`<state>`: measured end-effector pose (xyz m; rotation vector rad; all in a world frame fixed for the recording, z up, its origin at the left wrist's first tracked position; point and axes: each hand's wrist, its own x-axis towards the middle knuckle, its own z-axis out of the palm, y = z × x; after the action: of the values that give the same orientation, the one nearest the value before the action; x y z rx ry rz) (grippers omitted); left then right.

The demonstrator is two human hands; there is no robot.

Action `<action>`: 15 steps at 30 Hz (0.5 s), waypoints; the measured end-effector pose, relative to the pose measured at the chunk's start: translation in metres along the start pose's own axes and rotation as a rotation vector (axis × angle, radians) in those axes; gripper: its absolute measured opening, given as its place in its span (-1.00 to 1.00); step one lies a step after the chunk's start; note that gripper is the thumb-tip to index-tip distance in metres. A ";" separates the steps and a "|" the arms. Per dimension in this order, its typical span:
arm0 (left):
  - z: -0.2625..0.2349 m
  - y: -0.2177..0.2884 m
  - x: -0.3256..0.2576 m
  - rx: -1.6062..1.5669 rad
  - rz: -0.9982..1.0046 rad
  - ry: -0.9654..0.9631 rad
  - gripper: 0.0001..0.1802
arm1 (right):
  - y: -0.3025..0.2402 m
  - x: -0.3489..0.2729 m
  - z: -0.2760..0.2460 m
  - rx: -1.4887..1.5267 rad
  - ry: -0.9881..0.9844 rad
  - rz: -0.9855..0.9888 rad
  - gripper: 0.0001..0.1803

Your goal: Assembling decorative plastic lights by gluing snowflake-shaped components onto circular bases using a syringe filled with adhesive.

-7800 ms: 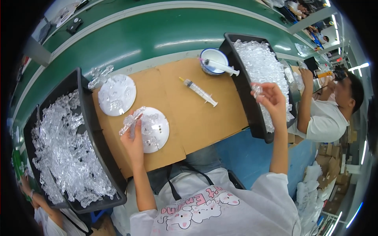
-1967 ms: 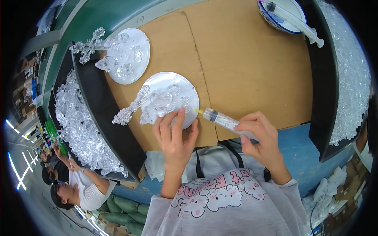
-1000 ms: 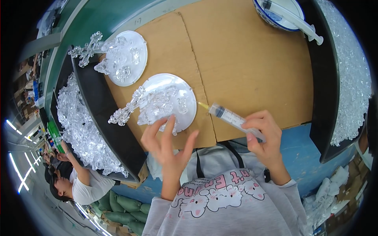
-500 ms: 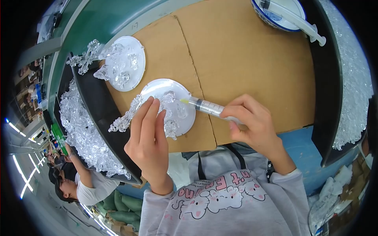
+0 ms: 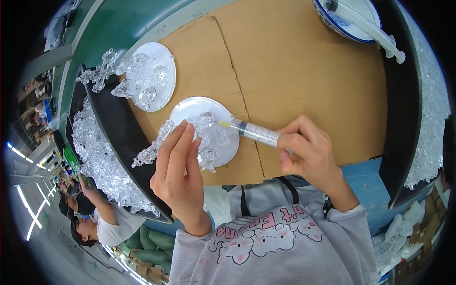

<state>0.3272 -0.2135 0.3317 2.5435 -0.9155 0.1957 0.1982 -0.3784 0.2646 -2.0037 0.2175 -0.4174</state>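
My right hand [image 5: 309, 153] grips a clear syringe [image 5: 257, 133], held nearly level, with its yellow tip at the clear parts on a round white plate [image 5: 192, 105]. My left hand [image 5: 178, 178] is at the plate's near left side, fingers pinched at a knobbly clear plastic piece [image 5: 149, 153] that juts out past the rim. The fingers partly hide where they grip it. More clear pieces [image 5: 207, 159] stand on the same plate. Behind it, a second white plate [image 5: 167, 90] bears similar clear pieces, with a cross-shaped one [image 5: 102, 71] reaching out to the left.
Brown cardboard [image 5: 304, 71] covers the table. A black-walled bin [image 5: 107, 161] of clear parts stands left, another [image 5: 430, 118] right. A blue-rimmed bowl [image 5: 354, 35] at the far right holds a second syringe [image 5: 373, 33]. Another person [image 5: 107, 223] works beyond the left bin.
Both hands stay almost in place, the syringe tip still at the clear parts. The view has shifted slightly. The other person's arm at the left has moved a little.
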 end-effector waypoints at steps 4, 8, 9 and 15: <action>-0.001 0.001 0.001 0.001 -0.004 -0.002 -0.74 | 0.001 -0.001 -0.001 0.002 -0.008 0.009 -0.75; -0.003 0.003 0.001 0.012 -0.013 -0.013 -0.74 | 0.000 0.000 -0.002 -0.005 0.002 -0.004 -0.77; -0.004 0.002 0.002 0.015 -0.013 -0.012 -0.74 | 0.000 0.000 -0.003 -0.003 -0.002 -0.004 -0.77; -0.001 0.008 0.003 -0.005 -0.021 -0.057 -0.75 | 0.003 -0.003 -0.002 0.000 0.005 -0.010 -0.78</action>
<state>0.3243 -0.2208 0.3360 2.5649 -0.9095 0.1153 0.1948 -0.3809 0.2620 -2.0049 0.2109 -0.4291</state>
